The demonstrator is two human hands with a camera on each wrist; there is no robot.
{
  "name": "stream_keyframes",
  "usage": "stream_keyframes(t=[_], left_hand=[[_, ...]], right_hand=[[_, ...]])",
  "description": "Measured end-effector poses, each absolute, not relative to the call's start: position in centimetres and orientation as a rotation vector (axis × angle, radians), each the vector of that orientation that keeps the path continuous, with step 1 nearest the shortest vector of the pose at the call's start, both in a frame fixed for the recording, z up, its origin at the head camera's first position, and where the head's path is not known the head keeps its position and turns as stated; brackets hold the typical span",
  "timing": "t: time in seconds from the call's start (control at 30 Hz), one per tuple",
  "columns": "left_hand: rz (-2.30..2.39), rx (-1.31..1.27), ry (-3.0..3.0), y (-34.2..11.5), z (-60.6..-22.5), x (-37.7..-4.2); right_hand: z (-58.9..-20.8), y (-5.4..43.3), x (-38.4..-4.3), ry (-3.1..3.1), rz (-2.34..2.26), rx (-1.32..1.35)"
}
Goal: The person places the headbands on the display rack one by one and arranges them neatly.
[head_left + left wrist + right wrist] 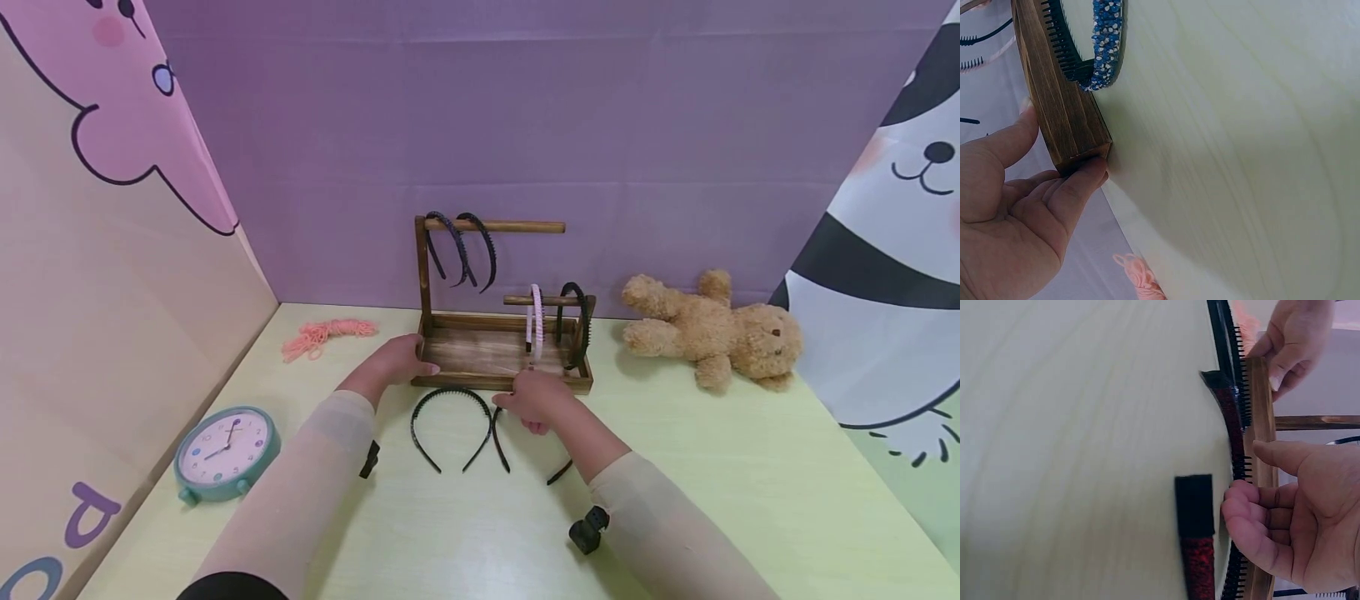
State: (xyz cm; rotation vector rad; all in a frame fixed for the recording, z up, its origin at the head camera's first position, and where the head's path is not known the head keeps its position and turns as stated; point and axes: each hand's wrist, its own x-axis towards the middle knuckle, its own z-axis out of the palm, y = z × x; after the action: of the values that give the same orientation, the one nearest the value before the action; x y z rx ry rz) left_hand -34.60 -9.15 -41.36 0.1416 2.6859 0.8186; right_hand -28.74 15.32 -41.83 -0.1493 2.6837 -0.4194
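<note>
My left hand (397,360) grips the left end of a brown wooden headband rack (480,382). In the left wrist view its thumb lies on one side of the wood and its fingers on the other. My right hand (538,398) is at the rack's front edge, over a dark red and black headband (1230,419) lying on the table. Its bent fingers touch or nearly touch the band, and the thumb stays apart from them. Left of it lies a blue-and-white-speckled black headband (450,390), also seen in the left wrist view.
Two dark headbands (487,242) hang on the rack's upper bar. A pale pink headband (537,321) and a black headband (583,333) hang on the lower bar. Pink yarn (322,336) and a teal clock (227,454) are at left, a teddy bear (712,329) at right.
</note>
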Motion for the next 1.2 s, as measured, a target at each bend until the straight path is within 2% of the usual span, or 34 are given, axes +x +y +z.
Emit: stream_keyframes(t=[0.33,0.73,1.2], left_hand=[[0.799,0.151,2.688,-9.2,-41.3,-34.7],[0.786,0.183,2.696,-9.4,-41.2,-34.5],[0.809,0.184,2.695,-9.2,-41.3,-34.3]], right_hand=[[-41.7,15.9,-28.6,2.624,-0.488,-0.102],[-41.2,18.0,-26.5,2.548,-0.611,-0.073],[-41.1,18.4,-25.8,2.603,-0.492,-0.092]])
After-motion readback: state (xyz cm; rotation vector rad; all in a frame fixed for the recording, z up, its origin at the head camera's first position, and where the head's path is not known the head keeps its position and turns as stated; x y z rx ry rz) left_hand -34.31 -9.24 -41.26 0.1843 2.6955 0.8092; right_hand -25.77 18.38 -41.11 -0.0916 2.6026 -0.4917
